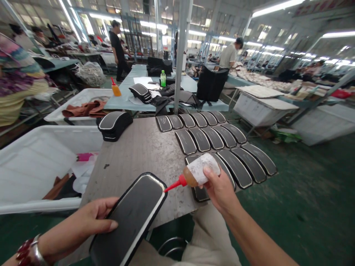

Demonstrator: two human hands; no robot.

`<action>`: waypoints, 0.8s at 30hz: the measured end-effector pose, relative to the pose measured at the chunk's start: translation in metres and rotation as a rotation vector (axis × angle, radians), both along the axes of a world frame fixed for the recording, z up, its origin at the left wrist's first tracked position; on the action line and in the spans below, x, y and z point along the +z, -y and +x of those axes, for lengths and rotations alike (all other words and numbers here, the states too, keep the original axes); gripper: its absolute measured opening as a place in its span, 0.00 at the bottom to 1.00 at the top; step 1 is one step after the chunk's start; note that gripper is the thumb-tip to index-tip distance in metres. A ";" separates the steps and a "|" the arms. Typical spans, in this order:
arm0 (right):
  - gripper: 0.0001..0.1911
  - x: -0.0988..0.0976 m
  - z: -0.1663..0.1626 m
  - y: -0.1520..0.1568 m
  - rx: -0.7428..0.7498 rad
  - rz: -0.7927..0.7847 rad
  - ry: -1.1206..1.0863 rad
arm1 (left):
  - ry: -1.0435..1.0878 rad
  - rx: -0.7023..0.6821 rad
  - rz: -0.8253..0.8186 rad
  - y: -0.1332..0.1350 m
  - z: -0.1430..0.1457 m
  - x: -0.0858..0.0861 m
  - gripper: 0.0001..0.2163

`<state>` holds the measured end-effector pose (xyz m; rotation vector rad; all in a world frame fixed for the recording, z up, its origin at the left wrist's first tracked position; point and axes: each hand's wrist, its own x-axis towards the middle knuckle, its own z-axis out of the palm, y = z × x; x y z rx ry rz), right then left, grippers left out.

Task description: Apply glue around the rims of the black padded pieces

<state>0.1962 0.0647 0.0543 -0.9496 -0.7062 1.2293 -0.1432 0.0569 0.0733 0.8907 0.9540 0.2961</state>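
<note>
My left hand (101, 218) grips the side of a long black padded panel (133, 216) with rounded corners, thumb on top, and holds it tilted over the near table edge. A pale line runs along the panel's rim. In my right hand (219, 184) is a glue bottle (201, 170) with a whitish label and a red nozzle, its fingers wrapped round it. The bottle lies nearly sideways, and the nozzle tip meets the pale line at the panel's upper right corner. Behind the bottle, similar panels (212, 137) lie in rows on the table (133, 159).
A stack of black panels (115, 123) stands at the table's far left corner. White bins (50, 147) with scraps are on the left. Beyond, a blue table (124, 99) bears an orange bottle (115, 88) and a green bottle (163, 78). A metal post (181, 55) rises behind; people work farther off.
</note>
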 end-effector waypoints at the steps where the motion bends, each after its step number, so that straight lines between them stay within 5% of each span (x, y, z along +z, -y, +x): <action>1: 0.21 -0.001 0.000 0.000 0.004 -0.010 -0.004 | 0.009 0.009 -0.004 0.001 0.001 0.000 0.20; 24: 0.20 -0.017 -0.018 0.017 -0.098 -0.101 -0.020 | 0.097 0.274 -0.111 0.004 0.032 -0.001 0.18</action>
